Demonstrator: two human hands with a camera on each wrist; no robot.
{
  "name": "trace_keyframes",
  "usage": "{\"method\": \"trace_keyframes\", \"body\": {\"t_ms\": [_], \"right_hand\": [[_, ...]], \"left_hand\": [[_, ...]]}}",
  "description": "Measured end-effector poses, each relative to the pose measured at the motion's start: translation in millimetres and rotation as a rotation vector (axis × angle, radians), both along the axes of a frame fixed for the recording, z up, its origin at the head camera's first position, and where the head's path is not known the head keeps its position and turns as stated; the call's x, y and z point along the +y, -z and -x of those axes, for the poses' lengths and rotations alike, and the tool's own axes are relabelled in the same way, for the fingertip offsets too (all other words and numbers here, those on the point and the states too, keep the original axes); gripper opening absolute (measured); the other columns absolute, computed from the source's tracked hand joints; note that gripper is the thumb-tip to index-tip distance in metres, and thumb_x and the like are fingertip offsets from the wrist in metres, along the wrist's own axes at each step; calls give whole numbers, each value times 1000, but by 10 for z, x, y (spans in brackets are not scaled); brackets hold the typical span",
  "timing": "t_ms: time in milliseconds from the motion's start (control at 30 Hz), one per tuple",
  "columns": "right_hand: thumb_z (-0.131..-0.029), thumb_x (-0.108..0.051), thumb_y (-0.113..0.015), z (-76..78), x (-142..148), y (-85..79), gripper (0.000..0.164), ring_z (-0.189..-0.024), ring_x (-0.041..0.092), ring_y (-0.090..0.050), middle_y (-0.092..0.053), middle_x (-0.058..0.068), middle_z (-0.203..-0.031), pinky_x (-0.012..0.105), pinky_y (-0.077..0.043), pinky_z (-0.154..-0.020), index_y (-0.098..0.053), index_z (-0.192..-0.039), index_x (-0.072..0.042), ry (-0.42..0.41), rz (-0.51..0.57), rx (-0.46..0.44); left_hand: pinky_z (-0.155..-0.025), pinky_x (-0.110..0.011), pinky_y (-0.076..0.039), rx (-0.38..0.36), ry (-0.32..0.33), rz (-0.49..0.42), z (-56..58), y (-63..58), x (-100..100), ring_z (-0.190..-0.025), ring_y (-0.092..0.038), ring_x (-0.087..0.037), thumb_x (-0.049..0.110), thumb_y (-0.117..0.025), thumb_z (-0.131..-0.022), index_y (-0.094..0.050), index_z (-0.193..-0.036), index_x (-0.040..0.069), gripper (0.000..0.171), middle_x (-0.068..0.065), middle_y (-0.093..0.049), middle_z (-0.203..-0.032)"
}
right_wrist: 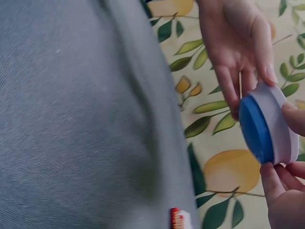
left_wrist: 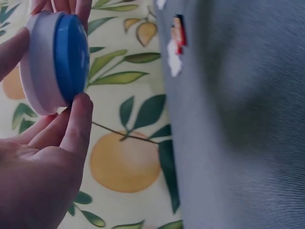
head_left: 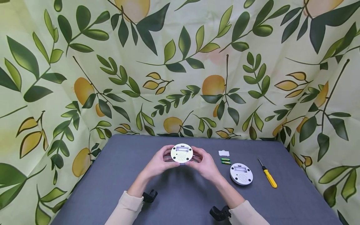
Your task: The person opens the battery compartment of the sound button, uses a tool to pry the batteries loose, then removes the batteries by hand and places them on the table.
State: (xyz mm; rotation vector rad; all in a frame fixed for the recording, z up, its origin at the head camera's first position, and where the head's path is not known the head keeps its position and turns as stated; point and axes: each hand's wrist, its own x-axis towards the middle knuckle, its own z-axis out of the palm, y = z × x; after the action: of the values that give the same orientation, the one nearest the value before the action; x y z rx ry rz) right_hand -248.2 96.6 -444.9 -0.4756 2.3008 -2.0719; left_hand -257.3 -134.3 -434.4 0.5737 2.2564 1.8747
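Above the table, both hands hold a round white device with a blue dome (head_left: 182,153), its white underside turned toward the head camera. That underside shows an open battery compartment without batteries, a patch of small holes and several dark feet. My left hand (head_left: 161,162) grips the left edge, thumb on the underside and fingers behind. On the opposite edge, my right hand (head_left: 204,164) pinches it in the same way. From the side, the blue dome (left_wrist: 72,59) faces away from the white base (left_wrist: 40,62). Fingertips of my right hand (right_wrist: 288,200) touch the rim.
Right of the hands, a second round white device (head_left: 241,174) lies underside up, its battery compartment open. Two batteries (head_left: 225,161) and a small white cover (head_left: 223,153) lie behind it. A yellow-handled screwdriver (head_left: 269,176) is farther right. Leaf-patterned cloth (head_left: 185,78) surrounds the grey table (head_left: 180,200).
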Motion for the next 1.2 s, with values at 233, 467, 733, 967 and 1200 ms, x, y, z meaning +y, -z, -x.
{"method": "trace_keyframes", "body": {"t_ms": [233, 467, 733, 967, 1200], "right_hand": [[-83, 1, -81, 54, -35, 239, 71, -122, 41, -60, -54, 28, -134, 42, -49, -100, -45, -142, 15, -29, -55, 5], [-82, 5, -81, 55, -69, 386, 70, -117, 43, -63, -57, 31, -130, 44, -53, -95, -44, -140, 19, -74, -81, -17], [-79, 6, -82, 116, -84, 514, 68, -114, 41, -63, -60, 29, -127, 40, -54, -93, -48, -137, 18, -78, -151, -29], [-78, 7, -81, 127, -48, 578, 66, -116, 42, -62, -60, 31, -128, 45, -54, -93, -49, -135, 18, -98, -184, -47], [-79, 0, -84, 117, 0, 609, 68, -115, 37, -64, -64, 26, -127, 28, -54, -85, -51, -137, 13, -113, -179, -56]], "left_hand": [[-99, -46, -50, -10, -38, 99, 41, 191, -41, -116, -61, -34, 4, -84, -82, -43, -142, -10, 73, -23, -57, -131], [-93, -40, -53, -48, -50, 161, 20, 341, -54, -109, -63, -29, 2, -84, -80, -43, -138, -12, 73, -21, -60, -124], [-90, -37, -53, -97, -54, 156, -2, 455, -48, -109, -62, -29, 0, -84, -78, -44, -136, -13, 72, -19, -62, -120], [-90, -38, -51, -90, -51, 178, -15, 547, -79, -111, -62, -31, 3, -84, -79, -47, -135, -10, 69, -20, -59, -127], [-92, -39, -51, -77, -42, 182, -29, 567, -90, -113, -62, -32, 4, -82, -80, -49, -135, -9, 65, -20, -60, -126]]}}
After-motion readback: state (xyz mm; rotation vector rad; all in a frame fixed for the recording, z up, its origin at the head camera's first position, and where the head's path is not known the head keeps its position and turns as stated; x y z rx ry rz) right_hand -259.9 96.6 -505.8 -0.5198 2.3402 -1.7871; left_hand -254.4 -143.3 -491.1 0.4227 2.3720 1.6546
